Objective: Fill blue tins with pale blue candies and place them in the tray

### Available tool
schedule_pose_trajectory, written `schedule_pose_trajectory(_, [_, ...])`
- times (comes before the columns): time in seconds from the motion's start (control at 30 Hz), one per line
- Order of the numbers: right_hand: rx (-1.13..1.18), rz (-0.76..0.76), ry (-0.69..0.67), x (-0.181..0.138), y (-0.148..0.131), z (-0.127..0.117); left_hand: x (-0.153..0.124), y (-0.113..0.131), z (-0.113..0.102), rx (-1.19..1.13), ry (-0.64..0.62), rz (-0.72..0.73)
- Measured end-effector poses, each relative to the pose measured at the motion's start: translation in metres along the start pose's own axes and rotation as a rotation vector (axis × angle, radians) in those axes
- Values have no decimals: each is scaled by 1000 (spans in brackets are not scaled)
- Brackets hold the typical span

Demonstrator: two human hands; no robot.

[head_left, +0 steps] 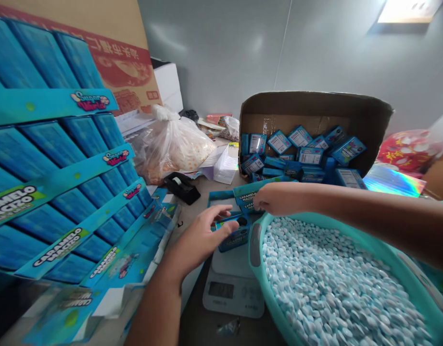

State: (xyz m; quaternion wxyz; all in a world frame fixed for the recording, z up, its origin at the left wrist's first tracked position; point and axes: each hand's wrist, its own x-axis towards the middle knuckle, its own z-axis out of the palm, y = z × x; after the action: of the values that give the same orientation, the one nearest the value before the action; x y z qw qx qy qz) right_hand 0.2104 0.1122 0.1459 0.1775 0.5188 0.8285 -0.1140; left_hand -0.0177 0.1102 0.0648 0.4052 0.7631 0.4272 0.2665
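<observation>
My left hand (207, 233) is open, its thumb and fingers spread over the near-left side of a small blue box (234, 241). That box stands on a white digital scale (234, 295), with a dark opening showing at its top. I cannot tell whether the left fingers touch it. My right hand (275, 198) is closed, its fingertips bent down at a blue printed carton (245, 197) just behind the small box. What those fingers hold, if anything, is hidden. Below the right forearm sits a turquoise tub (259, 276) filled with pale blue and white candies (336, 283).
Stacked blue display cartons (62, 187) of small boxes rise on the left. A cardboard box (315, 103) with several blue boxes lies behind the tub. A black tape dispenser (181, 187) and a tied plastic bag (178, 144) sit further back. A small wrapper (228, 327) lies before the scale.
</observation>
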Motion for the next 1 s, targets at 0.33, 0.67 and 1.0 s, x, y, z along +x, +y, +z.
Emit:
schedule_pose_trajectory(0.33, [98, 9, -408, 67, -1, 24, -9, 3, -9, 86, -172, -12])
schedule_pose_trajectory(0.67, [168, -28, -544, 97, 13, 50, -13, -2, -22, 46, -170, -84])
schedule_pose_trajectory(1.0, [116, 63, -305, 95, 32, 48, -23, 0, -26, -20, -310, -107])
